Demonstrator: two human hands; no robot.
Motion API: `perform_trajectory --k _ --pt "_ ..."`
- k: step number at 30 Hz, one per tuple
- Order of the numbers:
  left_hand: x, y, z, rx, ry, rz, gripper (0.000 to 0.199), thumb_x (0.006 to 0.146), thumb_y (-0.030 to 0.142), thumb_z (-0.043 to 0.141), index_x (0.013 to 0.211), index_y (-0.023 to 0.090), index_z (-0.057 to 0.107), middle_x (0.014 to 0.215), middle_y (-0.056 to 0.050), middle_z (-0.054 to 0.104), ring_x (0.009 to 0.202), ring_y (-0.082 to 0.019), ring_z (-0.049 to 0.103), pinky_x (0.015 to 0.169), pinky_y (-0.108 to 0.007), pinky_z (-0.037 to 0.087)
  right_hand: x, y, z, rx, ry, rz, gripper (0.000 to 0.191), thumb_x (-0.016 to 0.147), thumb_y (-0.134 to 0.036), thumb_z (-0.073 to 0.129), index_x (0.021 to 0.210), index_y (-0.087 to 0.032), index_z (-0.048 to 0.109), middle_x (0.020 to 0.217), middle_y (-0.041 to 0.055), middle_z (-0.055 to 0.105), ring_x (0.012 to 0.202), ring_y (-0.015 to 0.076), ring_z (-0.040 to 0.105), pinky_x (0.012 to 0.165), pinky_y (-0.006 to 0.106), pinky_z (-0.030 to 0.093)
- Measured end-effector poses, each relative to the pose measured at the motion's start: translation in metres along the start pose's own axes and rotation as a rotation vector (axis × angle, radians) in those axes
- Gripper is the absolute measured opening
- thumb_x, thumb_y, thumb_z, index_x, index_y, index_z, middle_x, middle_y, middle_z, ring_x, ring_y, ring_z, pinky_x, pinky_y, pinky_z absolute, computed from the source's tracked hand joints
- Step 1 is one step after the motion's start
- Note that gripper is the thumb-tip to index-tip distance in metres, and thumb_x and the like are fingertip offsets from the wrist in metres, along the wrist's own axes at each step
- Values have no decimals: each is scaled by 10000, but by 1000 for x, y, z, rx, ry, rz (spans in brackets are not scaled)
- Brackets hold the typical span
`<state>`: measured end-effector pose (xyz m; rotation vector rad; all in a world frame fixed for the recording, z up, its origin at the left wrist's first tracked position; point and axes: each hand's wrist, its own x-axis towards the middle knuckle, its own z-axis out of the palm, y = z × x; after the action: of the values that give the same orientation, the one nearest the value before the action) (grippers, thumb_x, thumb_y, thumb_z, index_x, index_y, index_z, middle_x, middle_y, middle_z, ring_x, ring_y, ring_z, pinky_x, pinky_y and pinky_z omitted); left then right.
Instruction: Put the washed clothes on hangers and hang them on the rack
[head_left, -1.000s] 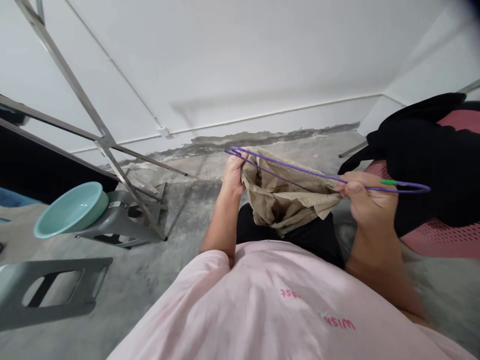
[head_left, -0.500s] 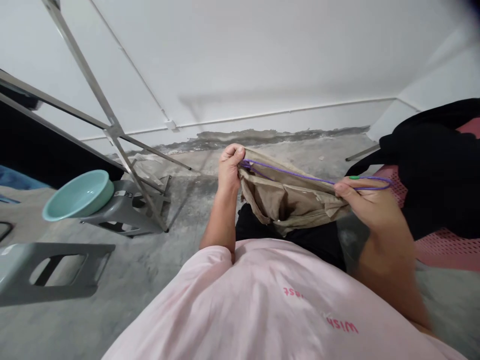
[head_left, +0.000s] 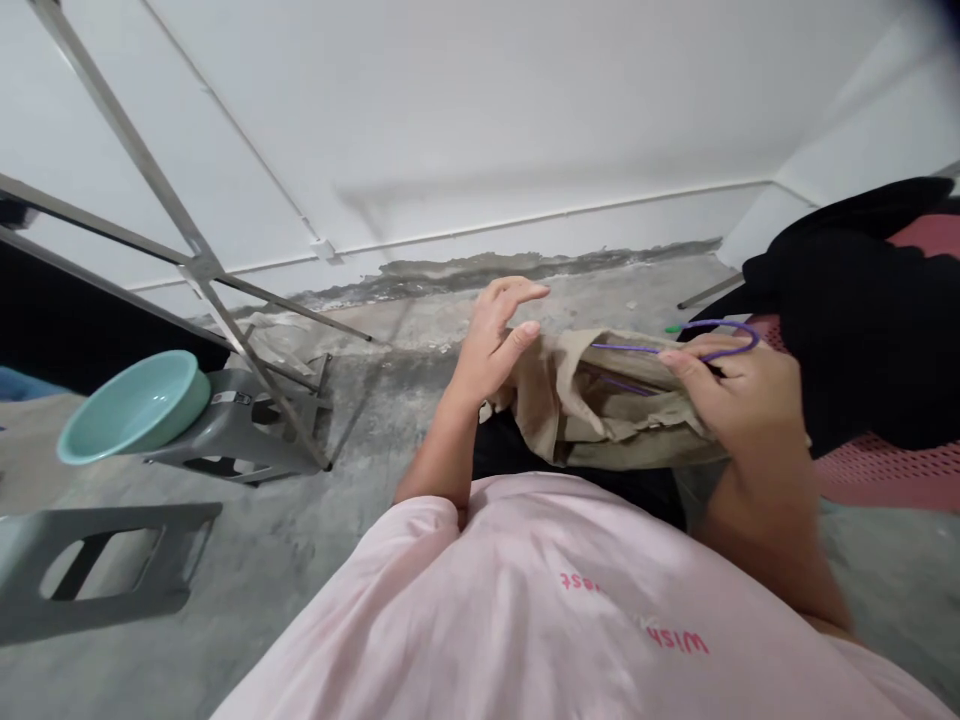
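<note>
Khaki pants (head_left: 637, 445) are bunched in front of my waist, their waistband gaping towards me. Inside the opening runs a purple clothes hanger (head_left: 626, 348), its curved, green-tipped hook sticking out on the right. My right hand (head_left: 739, 390) is closed on the hanger near its hook, with the waistband cloth gathered at its fingers. At the other end of the pants, my left hand (head_left: 501, 340) has its fingers stretched and its thumb apart, close against the folded cloth. The hanger's left end is hidden under the fabric.
To the left, a teal basin (head_left: 135, 405) rests on a grey stool (head_left: 232, 425), beside a metal rack frame (head_left: 199, 265). Another grey stool (head_left: 112, 570) stands nearer. On the right, black clothes (head_left: 862, 310) hang over a pink perforated basket (head_left: 892, 475).
My left hand has let go of the waistband and opened. The cloth stretched between my hands has slackened and folded over the hanger's left part. My right hand keeps its hold.
</note>
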<state>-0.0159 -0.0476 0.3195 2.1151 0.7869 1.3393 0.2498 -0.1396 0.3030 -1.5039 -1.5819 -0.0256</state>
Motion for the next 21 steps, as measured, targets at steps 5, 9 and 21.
perform_trajectory --k 5,9,21 --pt "-3 -14 2 55 69 -87 308 929 494 593 1082 246 692 1185 -88 639 1176 -261 555 1024 -374 418 -2 -5 -8 22 132 -61 297 873 -383 673 649 -190 708 715 45 722 726 228 694 703 341 502" --pt "-7 -24 8 66 93 -103 427 822 459 740 1173 239 637 1224 -92 612 1180 -270 547 1021 -377 420 -1 -4 -8 128 268 -60 275 853 -334 697 623 -186 665 652 30 677 644 189 659 673 329 511" --pt "-11 -43 9 -3 495 -166 319 965 480 554 788 228 639 837 -31 591 900 -206 568 954 -312 418 -5 1 -24 27 15 -122 302 894 -398 660 662 -206 687 675 36 683 667 221 654 642 357 489"
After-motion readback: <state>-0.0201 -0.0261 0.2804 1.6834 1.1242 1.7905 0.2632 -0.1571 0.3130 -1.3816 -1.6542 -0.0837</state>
